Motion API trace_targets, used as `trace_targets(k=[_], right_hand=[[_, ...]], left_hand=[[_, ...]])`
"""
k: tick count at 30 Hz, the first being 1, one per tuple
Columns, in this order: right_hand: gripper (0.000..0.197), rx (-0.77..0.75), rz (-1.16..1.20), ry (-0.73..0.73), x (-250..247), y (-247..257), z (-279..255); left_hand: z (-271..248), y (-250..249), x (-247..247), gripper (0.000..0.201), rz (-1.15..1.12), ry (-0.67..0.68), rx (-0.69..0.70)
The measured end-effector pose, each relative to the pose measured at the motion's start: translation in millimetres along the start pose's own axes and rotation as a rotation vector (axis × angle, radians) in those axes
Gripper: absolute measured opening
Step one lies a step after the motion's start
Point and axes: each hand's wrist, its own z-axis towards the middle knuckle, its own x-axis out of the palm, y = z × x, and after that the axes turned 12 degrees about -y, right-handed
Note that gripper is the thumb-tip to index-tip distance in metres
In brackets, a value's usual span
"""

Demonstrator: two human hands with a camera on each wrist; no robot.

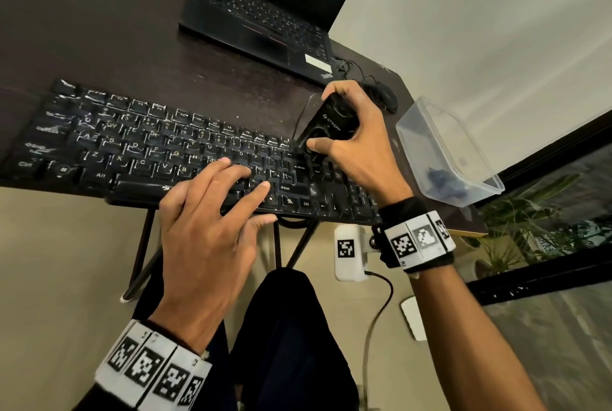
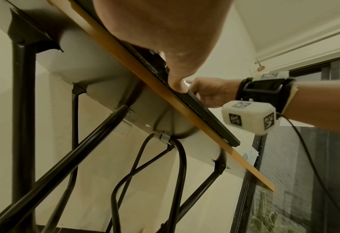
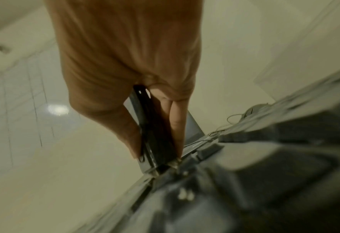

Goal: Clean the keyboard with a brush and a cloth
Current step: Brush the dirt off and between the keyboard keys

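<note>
Head view: the left hand point(image 1: 212, 231) lies flat with straight fingers on the black keyboard point(image 1: 139, 149), likely steadying it on the table point(image 1: 132, 46), while the right hand point(image 1: 351, 145) grips a black brush point(image 1: 331, 122) angled onto the right-side keys

Left wrist view: the thumb presses the keyboard's front edge point(image 2: 209, 119)

Right wrist view: blurred, fingers point(image 3: 177, 119) clamp the brush point(image 3: 155, 126) tip-down; no cloth is plainly visible

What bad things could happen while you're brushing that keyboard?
The keyboard hangs over the table edge, so hard brushing could tip it, though the left hand presses it down. The brush in the right hand might snag its thin cable. The plastic container near the corner could get knocked off.
</note>
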Motion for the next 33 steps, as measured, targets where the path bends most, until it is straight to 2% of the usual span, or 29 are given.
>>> trace_targets(k=[5,8,12,16,19,23,26,30,33], right_hand=[[0.053,0.004,0.01,-0.079,7,0,2],[0.053,-0.013,0.039,0.004,10,0,3],[0.055,0.005,0.001,-0.121,12,-1,3],[0.054,-0.008,0.011,0.011,12,5,3],[0.054,0.005,-0.027,-0.061,7,10,-2],[0.056,0.029,-0.042,-0.037,-5,9,-24],[0.058,0.064,-0.035,-0.106,-14,5,-35],[0.059,0.038,-0.039,-0.007,-15,12,-41],[0.059,0.036,-0.055,-0.025,-19,11,-38]], left_hand=[[0,0,0,0.032,-0.004,0.009,-0.009],[1,0,0,0.031,-0.002,0.008,-0.005],[1,-1,-1,0.032,-0.003,0.028,-0.014],[1,-1,-2,0.032,-0.02,0.013,-0.015],[1,-2,-3,0.032,-0.031,0.017,-0.025],[1,-1,-4,0.034,-0.014,0.058,-0.021],[2,-1,-5,0.034,-0.022,0.06,-0.033],[2,-1,-3,0.03,-0.023,0.036,-0.021],[2,-2,-4,0.031,-0.025,0.026,-0.039]])
